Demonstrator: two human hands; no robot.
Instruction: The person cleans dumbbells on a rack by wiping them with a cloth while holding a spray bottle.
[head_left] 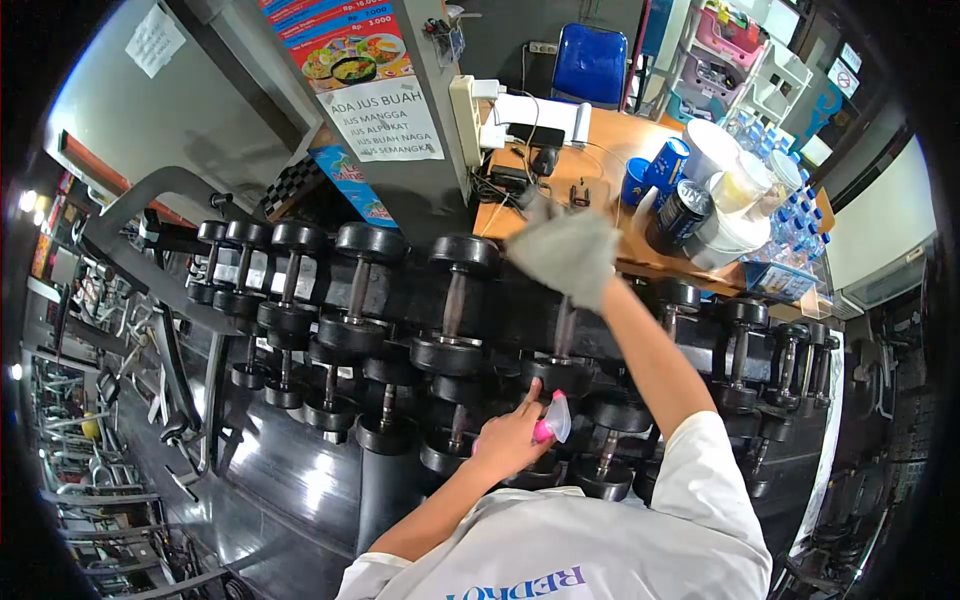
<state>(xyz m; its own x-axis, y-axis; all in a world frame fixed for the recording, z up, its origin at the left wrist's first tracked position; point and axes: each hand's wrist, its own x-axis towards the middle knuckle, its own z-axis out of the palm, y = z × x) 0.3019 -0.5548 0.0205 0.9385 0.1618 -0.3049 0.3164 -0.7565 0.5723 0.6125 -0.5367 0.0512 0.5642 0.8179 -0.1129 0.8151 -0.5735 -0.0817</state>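
My left hand (510, 438) is closed round a small spray bottle (545, 430) with bright pink parts and a clear section. Its index finger points up at the near head of a black dumbbell (557, 374); I cannot tell if they touch. Further forward, a grey cloth (566, 252) is in my right hand (610, 292), above the upper row of dumbbells and the desk's front edge. The cloth covers most of that hand and its far end is smeared by motion. Beside it on the left stands another dumbbell (453, 305) with a metal handle.
Two tiers of dumbbells fill the rack (400, 285). Behind is a wooden desk (600, 135) with cables, blue cups (664, 165), a black tub (682, 215), white containers (740, 190) and water bottles (800, 225). A blue chair (590, 62) stands beyond; gym machines (175, 380) are at left.
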